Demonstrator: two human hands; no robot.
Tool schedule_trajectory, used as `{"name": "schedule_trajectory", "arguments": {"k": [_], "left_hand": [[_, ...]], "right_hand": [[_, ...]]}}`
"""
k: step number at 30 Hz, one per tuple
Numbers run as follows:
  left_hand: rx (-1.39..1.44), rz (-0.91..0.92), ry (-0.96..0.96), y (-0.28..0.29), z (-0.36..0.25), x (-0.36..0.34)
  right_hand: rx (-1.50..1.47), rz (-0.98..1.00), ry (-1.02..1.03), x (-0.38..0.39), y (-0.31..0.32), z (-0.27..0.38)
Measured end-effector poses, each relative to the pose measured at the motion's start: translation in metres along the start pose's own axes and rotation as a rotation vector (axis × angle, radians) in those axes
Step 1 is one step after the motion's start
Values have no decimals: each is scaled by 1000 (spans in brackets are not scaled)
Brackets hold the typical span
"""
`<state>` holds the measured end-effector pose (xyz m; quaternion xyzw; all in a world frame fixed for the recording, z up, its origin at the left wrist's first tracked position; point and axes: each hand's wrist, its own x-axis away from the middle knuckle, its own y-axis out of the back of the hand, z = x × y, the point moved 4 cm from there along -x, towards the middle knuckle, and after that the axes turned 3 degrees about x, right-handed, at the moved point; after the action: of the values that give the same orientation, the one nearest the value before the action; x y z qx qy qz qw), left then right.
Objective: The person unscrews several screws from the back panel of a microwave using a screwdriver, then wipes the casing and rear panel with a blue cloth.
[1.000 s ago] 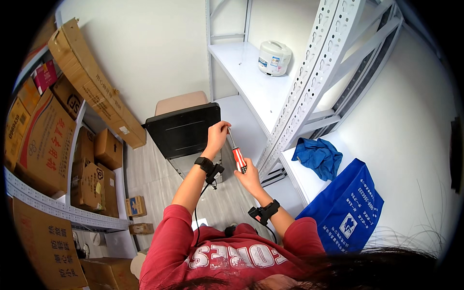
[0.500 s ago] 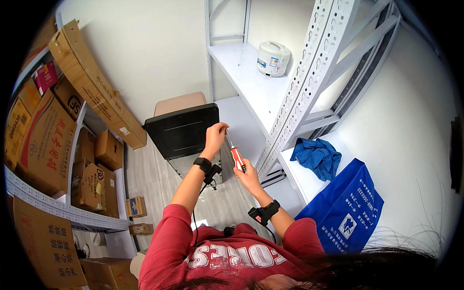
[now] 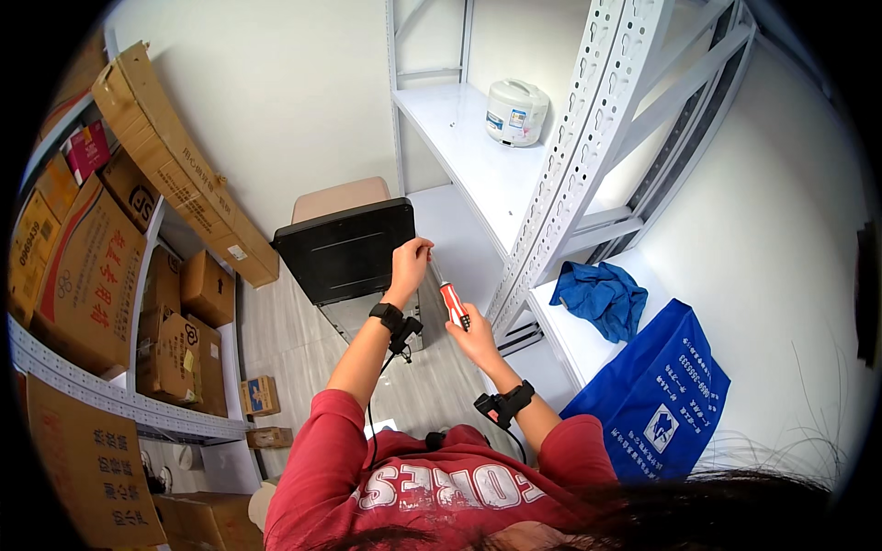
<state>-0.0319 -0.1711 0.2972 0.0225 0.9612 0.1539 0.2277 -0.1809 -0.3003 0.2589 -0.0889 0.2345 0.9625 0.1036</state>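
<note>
My right hand [image 3: 471, 331] grips the red-and-white handle of a screwdriver [image 3: 454, 303], its shaft pointing up and away from me. My left hand [image 3: 411, 266] is pinched at the far end of that shaft, beside the right edge of a black panel [image 3: 342, 248]; whether a small part is between the fingertips cannot be made out. The panel is raised at a tilt on top of a pale boxy object [image 3: 349, 321], with a beige padded surface [image 3: 338, 191] behind it.
On the right, white shelving [image 3: 459, 147] holds a white rice cooker [image 3: 517, 112], a crumpled blue cloth [image 3: 597, 301] and a blue bag [image 3: 638, 395]. On the left are racks of cardboard boxes [image 3: 83, 266], a long upright carton [image 3: 179, 161] and small boxes [image 3: 259, 395] on the floor.
Both hands, with the screwdriver between them, have shifted slightly, the left one a little down and toward me. The grips look much the same.
</note>
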Motion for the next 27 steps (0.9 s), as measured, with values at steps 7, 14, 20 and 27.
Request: {"name": "schedule_trajectory", "arguments": {"k": [7, 14, 20, 27], "left_hand": [[-30, 8, -22, 1, 1, 1], [-56, 20, -63, 1, 0, 3], [-78, 64, -155, 0, 13, 2], [-91, 56, -65, -5, 64, 24]], "right_hand": [[23, 17, -22, 2, 3, 8], [36, 34, -50, 0, 4, 9], [65, 69, -77, -7, 2, 6], [188, 156, -111, -15, -21, -7]]}}
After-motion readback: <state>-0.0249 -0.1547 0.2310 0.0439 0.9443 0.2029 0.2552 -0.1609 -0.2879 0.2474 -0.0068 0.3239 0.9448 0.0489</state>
